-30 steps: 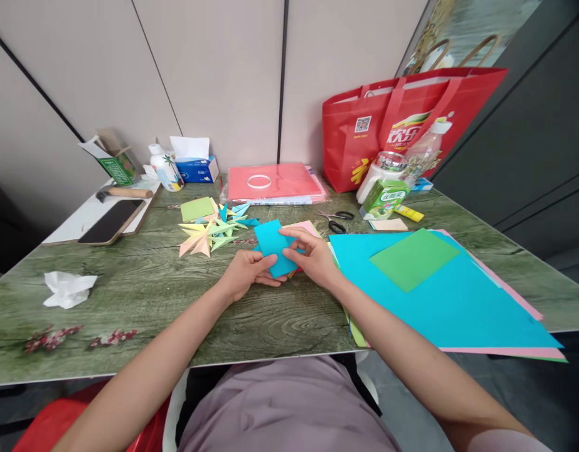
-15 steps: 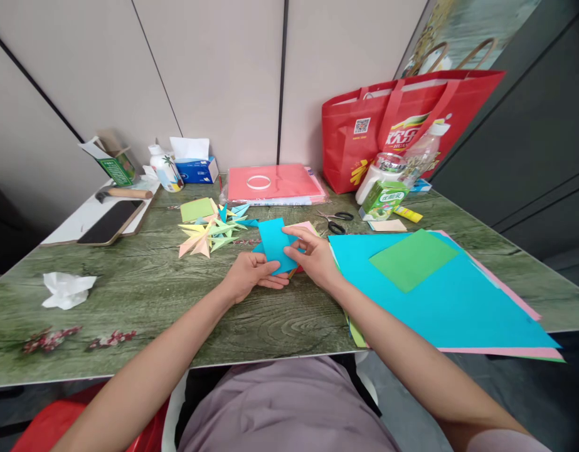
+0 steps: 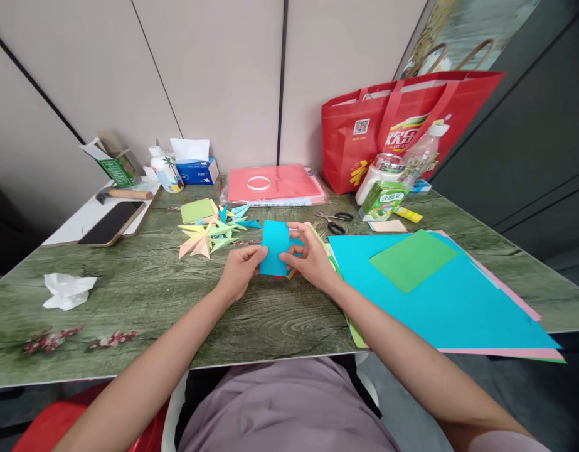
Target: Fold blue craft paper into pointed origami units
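A small folded piece of blue paper (image 3: 275,248) is held upright between my two hands, above the table. My left hand (image 3: 239,269) pinches its left edge, thumb in front. On the right edge, my right hand (image 3: 312,254) grips it with thumb and fingers. More coloured paper shows partly behind the right hand, mostly hidden. Left of the blue paper lies a pile of folded paper pieces (image 3: 214,232) in yellow, green, peach and blue. Scissors (image 3: 335,222) with black handles rest beyond my right hand.
Large blue sheets (image 3: 387,301) with a green piece (image 3: 414,260) on top cover the right side. A crumpled tissue (image 3: 68,290), a phone (image 3: 111,223) and a hammer (image 3: 124,194) are at left. Behind stand a red bag (image 3: 350,138), a green carton (image 3: 384,199) and a pink paper pack (image 3: 280,182).
The blue paper has turned from a tilt to nearly upright and looks narrower. My left hand has moved from beneath it to its left edge, closing thumb and fingers there.
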Available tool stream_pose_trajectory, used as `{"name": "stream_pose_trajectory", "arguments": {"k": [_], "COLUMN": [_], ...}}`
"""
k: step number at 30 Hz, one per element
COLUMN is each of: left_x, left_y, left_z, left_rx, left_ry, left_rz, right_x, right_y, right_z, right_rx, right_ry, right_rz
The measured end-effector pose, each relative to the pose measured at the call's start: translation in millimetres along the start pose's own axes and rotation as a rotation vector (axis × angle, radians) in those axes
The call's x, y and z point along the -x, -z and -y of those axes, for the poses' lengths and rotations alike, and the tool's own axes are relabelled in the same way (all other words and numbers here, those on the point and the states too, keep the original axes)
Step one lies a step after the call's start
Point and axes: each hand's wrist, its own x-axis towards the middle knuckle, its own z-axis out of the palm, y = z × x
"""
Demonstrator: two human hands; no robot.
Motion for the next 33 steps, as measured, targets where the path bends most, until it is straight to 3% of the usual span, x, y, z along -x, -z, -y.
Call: {"name": "stream_pose_trajectory", "arguments": {"k": [3,8,11,16,25,33], "left_x": [-1,0,0,1,1,-1], "left_y": [3.2,6.0,6.0,5.5,5.7,9.6], "left_z": [-2,-9,-9,-11,-8,-16], "left_rx": [-0.203,-0.614,-0.731,-0.729,-0.847,-0.798], "left_ry": [-0.083,-0.184,-0.218,-0.287,-0.348,-0.337], "left_rz": [-0.026,0.166,0.208,0.131,0.16,0.083], "right_x": [0,-1,-2,-1,0,-11], "right_y": [1,4,4,2,-3,15], "right_z": [1,4,4,2,2,-1], "right_rx": [0.026,0.177,0.191,0.19,0.229,0.16], "right_ry": [0.008,0.155,0.186,0.171,0.125,0.016], "right_rz": [0.009,0.026,0.076,0.042,0.074,-0.022]}}
